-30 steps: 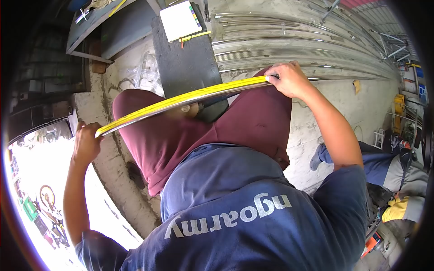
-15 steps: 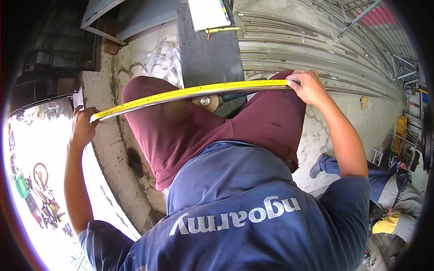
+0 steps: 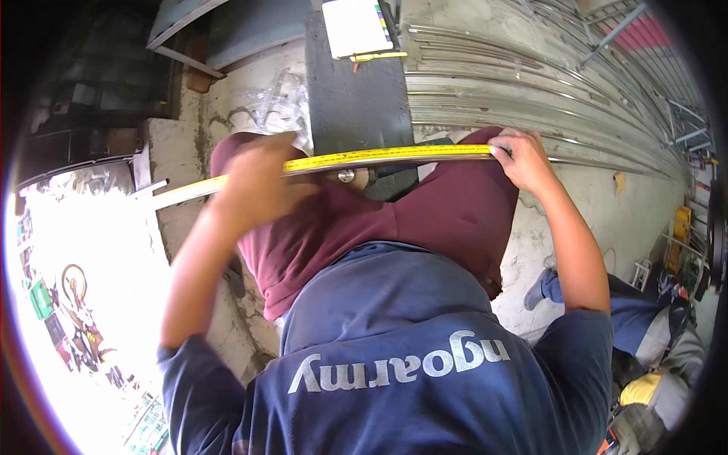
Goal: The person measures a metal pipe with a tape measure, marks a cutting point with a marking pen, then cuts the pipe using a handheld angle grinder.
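Curved strip (image 3: pixel 189 192) lies across my lap from 9 to 2 o'clock, with yellow tape (image 3: pixel 394 154) along it. Right hand (image 3: pixel 523 155) still clamps tape to strip at 2. Left hand (image 3: pixel 258 182) has left the 9 o'clock end and is now mid-strip. It's blurred, so I can't tell its grip. That end is unpinned and the tape is probably loose there.

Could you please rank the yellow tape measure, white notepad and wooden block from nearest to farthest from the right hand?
1. yellow tape measure: its end lies under the right hand.
2. white notepad: up and leftward, on the dark plank.
3. wooden block: farthest, upper left.
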Tool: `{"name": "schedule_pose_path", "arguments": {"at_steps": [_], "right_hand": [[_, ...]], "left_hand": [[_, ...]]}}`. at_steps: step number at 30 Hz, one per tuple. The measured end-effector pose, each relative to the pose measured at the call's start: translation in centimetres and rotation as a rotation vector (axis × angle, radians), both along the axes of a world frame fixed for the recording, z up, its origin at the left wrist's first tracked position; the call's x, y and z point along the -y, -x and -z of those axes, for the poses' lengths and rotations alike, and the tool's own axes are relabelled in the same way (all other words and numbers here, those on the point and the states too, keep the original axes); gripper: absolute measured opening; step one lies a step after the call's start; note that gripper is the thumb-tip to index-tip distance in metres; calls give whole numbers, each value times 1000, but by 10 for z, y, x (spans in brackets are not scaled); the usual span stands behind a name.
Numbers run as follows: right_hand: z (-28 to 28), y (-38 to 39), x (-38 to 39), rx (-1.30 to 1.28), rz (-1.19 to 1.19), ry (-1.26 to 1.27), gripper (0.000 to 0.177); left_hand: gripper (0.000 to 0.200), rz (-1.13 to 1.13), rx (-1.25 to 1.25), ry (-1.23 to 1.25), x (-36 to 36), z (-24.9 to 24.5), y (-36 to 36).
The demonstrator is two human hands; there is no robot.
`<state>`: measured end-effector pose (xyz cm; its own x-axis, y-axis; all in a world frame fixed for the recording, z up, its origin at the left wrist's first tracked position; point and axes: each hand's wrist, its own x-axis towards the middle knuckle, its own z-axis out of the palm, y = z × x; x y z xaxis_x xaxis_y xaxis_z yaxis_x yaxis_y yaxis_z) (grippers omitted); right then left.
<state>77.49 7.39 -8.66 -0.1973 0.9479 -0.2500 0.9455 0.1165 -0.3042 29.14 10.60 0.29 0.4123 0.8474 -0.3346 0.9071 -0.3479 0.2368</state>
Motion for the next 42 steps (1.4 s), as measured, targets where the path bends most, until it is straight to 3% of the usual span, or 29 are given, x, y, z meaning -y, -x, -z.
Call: {"name": "schedule_pose_path", "arguments": {"at_steps": [1,3,6,9,10,12,19,24,30,33,40,42], "right_hand": [[-1,-1,0,-5,-6,-12,18],[-1,0,2,-20,-11,-28,18],[0,-3,3,-40,-10,-34,18],[6,-8,5,-43,-14,-55,18],[8,-9,4,-52,-10,-51,18],[8,-9,3,-53,5,-32,17],[3,-6,5,-42,84,8,22],[1,-7,1,-6,120,62,28],[-4,-10,7,10,78,36,22],[16,-33,16,-18,22,-120,19],[3,-32,26,-84,102,-68,18],[9,-40,26,-91,91,-97,18]], "left_hand": [[78,63,152,1,0,12,-29],[63,138,84,248,-12,35,-95],[69,295,77,360,-28,71,-172],[47,329,47,584,-44,93,-233],[43,355,66,409,-40,96,-249],[44,406,68,330,-38,90,-269],[44,260,117,303,-31,118,-315],[44,342,112,262,-31,117,-310],[46,406,86,234,-27,85,-268],[44,423,23,253,-28,75,-232],[45,336,-144,299,-25,12,-67],[31,240,-203,160,-19,25,-8]]}}
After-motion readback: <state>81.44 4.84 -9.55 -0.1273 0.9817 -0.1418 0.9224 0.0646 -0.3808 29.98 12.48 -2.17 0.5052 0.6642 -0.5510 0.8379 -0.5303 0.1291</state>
